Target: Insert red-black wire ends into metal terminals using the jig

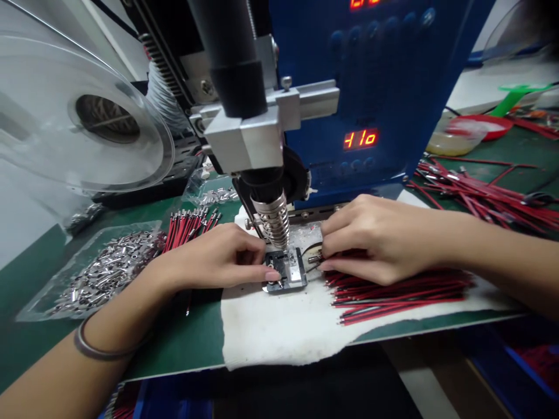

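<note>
Electronics assembly workshop, blue benchtop machine (384, 87), red wire bundles (480, 195), metal terminals (105, 270), green mat (26, 291)

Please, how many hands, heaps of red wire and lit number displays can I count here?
Left hand and right hand: 2
Heaps of red wire: 3
Lit number displays: 2
Total: 7

Bright, even light is coming from overhead, and the white cloth (279, 331) on the counter (183, 349) is nearly washing out. Soft shadows are lying under the left hand (213, 259) and the right hand (379, 238). Glare is streaking across the clear reel (65, 116). The blue machine face (393, 75) is sitting in shade, its red digits (360, 139) glowing sharply. Wide-lens distortion is bending the edges, and the far things at the top right are blurring softly.
</note>
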A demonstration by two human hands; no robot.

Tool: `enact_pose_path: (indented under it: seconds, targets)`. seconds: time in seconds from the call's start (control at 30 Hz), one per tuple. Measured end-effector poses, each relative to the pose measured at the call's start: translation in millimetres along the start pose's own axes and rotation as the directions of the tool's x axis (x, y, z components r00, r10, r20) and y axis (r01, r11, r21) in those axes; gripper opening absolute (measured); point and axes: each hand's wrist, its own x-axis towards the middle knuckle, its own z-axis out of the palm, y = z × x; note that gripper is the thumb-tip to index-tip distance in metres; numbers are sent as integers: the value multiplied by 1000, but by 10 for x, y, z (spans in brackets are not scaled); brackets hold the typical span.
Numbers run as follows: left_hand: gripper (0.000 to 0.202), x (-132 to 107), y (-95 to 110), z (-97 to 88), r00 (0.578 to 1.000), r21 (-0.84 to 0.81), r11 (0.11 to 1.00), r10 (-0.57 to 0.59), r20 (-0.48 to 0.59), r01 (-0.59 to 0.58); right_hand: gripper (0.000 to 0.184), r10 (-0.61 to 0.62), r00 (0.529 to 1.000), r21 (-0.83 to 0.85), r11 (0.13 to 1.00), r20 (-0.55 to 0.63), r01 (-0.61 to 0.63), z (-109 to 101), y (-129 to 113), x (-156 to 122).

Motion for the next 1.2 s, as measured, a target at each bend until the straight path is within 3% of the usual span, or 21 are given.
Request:
enact_pose_path:
  seconds: [1.2]
  targets:
    - [71,-4,-4,12,997,-19,997,77,-26,-78,28,43,999,95,995,18,-45,-17,-21,51]
